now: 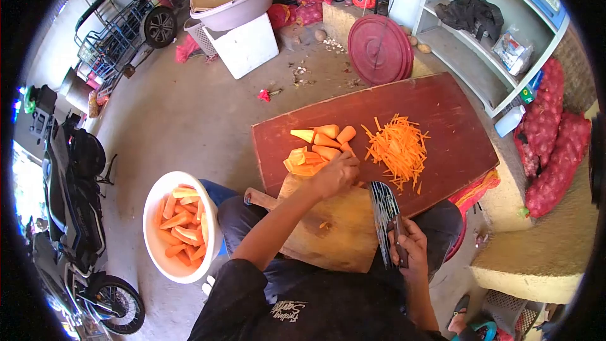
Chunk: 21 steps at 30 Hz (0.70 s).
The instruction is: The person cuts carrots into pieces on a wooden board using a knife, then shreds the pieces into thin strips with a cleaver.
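Note:
My left hand (338,173) is over the far edge of a wooden chopping board (328,227), its fingers curled on a piece of carrot (347,149). Part of that piece is hidden by the fingers. In my right hand (411,246) is the dark handle of a wide-bladed knife (382,211), whose blade lies along the board's right side. Peeled carrot chunks (326,140) and carrot slices (304,161) are grouped beyond my left hand. To their right, a heap of carrot strips (398,148) lies on the red-brown tabletop (448,126).
A white tub (150,233) of peeled carrots stands at left. A motorcycle (76,215) is farther left. At right are a shelf (464,44), red mesh sacks (558,170) and a concrete step (530,271). A red round lid (380,50) leans behind the table.

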Each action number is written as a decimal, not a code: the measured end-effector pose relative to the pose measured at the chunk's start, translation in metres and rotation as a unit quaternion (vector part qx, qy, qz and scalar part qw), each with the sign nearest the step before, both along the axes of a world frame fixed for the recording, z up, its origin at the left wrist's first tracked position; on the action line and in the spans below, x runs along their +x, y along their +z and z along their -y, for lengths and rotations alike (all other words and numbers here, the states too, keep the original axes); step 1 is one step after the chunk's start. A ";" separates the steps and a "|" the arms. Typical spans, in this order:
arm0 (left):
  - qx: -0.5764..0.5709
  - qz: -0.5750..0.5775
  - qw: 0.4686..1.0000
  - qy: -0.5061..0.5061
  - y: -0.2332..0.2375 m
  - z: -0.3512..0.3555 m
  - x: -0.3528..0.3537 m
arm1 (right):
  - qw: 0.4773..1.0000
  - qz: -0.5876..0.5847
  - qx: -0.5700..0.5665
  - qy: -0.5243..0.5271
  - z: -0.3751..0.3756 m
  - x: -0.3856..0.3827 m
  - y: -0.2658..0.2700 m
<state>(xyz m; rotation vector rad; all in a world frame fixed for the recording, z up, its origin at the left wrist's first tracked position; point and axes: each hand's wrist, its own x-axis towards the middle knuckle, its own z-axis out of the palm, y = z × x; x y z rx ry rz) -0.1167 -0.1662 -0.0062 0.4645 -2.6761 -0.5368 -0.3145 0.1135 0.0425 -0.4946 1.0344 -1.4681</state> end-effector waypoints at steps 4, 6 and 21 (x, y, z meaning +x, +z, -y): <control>0.030 -0.013 0.999 -0.019 0.006 0.009 0.008 | 1.000 0.008 -0.011 0.003 0.007 0.013 0.009; 0.032 -0.017 0.999 -0.017 0.007 0.011 0.009 | 1.000 0.016 -0.012 0.007 0.007 0.016 0.010; 0.060 -0.015 0.997 0.041 0.026 0.007 0.024 | 0.991 0.102 0.031 0.084 0.007 0.034 -0.022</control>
